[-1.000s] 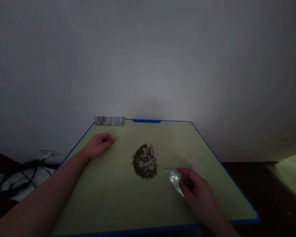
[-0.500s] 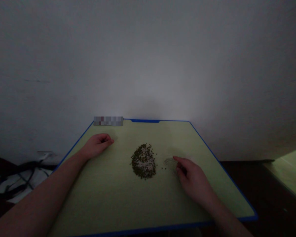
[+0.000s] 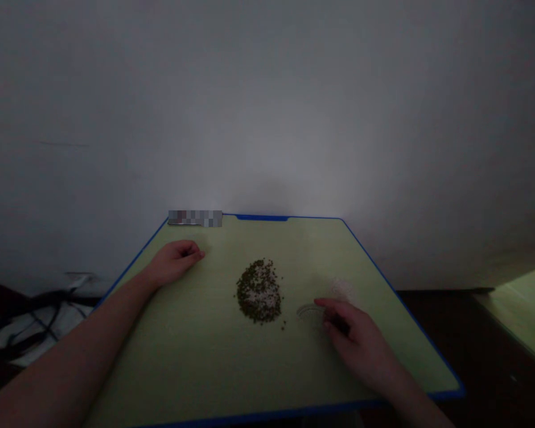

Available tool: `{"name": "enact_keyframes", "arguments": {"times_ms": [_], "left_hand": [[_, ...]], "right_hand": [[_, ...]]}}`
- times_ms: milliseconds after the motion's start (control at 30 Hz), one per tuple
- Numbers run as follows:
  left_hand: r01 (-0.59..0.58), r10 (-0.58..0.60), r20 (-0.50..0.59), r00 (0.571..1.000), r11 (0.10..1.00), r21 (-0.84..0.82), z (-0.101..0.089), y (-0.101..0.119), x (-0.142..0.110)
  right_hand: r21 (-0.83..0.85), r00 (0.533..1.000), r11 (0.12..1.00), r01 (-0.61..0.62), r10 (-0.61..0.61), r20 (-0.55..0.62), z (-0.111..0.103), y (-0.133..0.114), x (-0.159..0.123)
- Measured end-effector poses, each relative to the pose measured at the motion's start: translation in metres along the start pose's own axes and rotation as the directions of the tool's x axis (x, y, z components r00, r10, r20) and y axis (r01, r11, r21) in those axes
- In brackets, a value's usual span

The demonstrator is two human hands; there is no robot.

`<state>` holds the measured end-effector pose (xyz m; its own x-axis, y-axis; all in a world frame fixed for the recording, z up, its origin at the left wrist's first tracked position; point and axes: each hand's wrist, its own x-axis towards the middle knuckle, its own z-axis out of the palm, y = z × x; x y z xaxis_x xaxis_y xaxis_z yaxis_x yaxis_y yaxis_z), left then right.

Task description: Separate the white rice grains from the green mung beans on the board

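- Just left of your right hand's (image 3: pixel 361 339) fingertips, a thin-rimmed dish (image 3: pixel 309 309) shows as a faint, see-through curve; your fingers are part-bent, index forward, seemingly pinching its edge.
- It'll probably handle light, stiff and a bit slippery; the near rim looks the place to grip.
- Between your hands, there's the pile of green and pale grains (image 3: pixel 259 291), likely dry, light and quick to roll, with a couple of stray grains (image 3: pixel 283 325) beside it.
- Beyond your right hand, a pale patch of grains (image 3: pixel 342 289) on the surface (image 3: pixel 232 368).
- Your left hand (image 3: pixel 173 263) rests curled; can't tell whether it's holding anything.
- No readable writing; the far-left strip (image 3: pixel 195 218) is pixelated.
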<state>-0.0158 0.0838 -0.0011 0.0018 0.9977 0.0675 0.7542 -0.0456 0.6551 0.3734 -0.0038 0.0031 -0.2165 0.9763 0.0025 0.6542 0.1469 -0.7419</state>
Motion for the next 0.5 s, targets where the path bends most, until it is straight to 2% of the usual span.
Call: {"name": "enact_keyframes", "arguments": {"times_ms": [200,400,500], "left_hand": [[-0.007,0.007,-0.001,1.000,1.000,-0.010,0.001,-0.002,0.001],[0.002,-0.002,0.006,1.000,1.000,-0.016,0.000,-0.002,0.001],[0.004,-0.004,-0.004,1.000,1.000,-0.013,0.000,0.000,0.001]], "right_hand": [[-0.044,0.999,0.999,0.033,-0.033,-0.012,0.006,0.001,-0.006],[-0.087,0.994,0.991,0.105,-0.104,0.017,0.011,-0.013,0.001],[-0.116,0.995,0.988,0.101,-0.103,-0.010,0.016,-0.019,0.006]]}}
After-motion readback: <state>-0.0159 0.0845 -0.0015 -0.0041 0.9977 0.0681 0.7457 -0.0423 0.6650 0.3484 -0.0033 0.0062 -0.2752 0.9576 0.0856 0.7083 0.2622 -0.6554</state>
